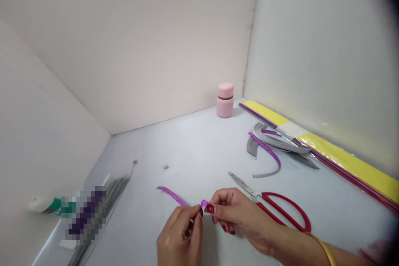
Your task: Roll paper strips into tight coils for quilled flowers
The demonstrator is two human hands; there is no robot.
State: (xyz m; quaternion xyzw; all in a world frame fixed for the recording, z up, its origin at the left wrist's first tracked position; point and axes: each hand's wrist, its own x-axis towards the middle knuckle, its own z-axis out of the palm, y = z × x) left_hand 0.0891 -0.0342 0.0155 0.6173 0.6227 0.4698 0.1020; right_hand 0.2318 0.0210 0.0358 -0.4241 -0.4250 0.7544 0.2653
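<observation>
Near the front middle of the table, a purple dotted strip (172, 194) runs from the upper left into my fingers. My left hand (181, 235) pinches it between thumb and forefinger. Close against it on the right, my right hand (229, 211) is closed on the strip's folded end, a small purple fold showing between the fingertips. Scissors with red handles (274, 210) lie partly open just beyond my right hand, which hides part of the lower handle.
Grey and purple strips (264, 147) lie at the right beside long yellow-topped sheets (336, 147). A pink jar (225, 100) stands at the back. Thin grey wires (115, 191) and a green-and-white tube (51, 206) are at the left. A tiny metallic piece (166, 166) lies mid-table.
</observation>
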